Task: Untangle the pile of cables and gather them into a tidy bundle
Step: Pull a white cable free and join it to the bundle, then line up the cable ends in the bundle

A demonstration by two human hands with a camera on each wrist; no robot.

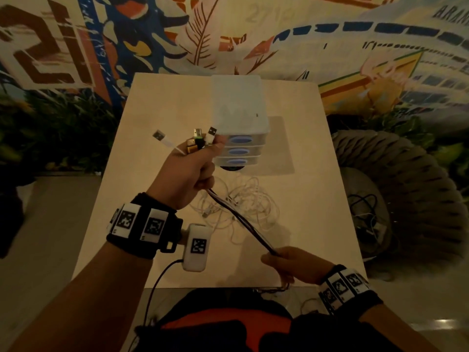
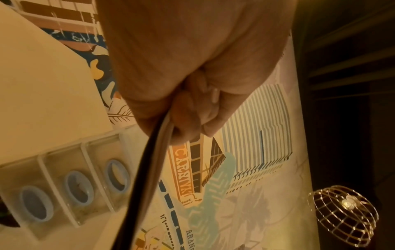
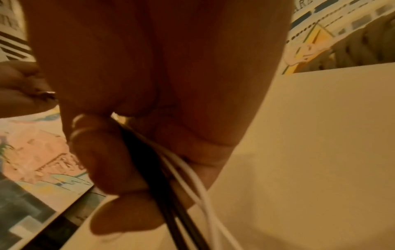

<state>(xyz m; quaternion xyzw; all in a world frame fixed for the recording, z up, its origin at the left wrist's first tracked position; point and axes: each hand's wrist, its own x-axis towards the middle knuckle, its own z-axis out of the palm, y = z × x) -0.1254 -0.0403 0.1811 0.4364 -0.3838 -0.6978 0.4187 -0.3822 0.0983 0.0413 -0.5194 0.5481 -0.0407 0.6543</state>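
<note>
My left hand [image 1: 198, 161] is raised over the table and grips a bunch of cable ends. Several USB plugs [image 1: 200, 138] stick up out of the fist, and one white plug [image 1: 159, 135] leans out to the left. A taut bundle of black and white cables [image 1: 241, 219] runs down from it to my right hand [image 1: 284, 262], whose fingers curl round it near the front edge. Under the bundle a loose tangle of white cable [image 1: 251, 199] lies on the table. The wrist views show each fist closed round the strands [image 2: 149, 169] [image 3: 162, 179].
A translucent drawer unit [image 1: 238, 118] with blue handles stands at the back of the pale table [image 1: 157, 118], just behind my left hand. To the right a woven seat [image 1: 411, 189] holds more dark cables [image 1: 365, 212]. A wire-globe lamp [image 2: 342, 218] shows in the left wrist view.
</note>
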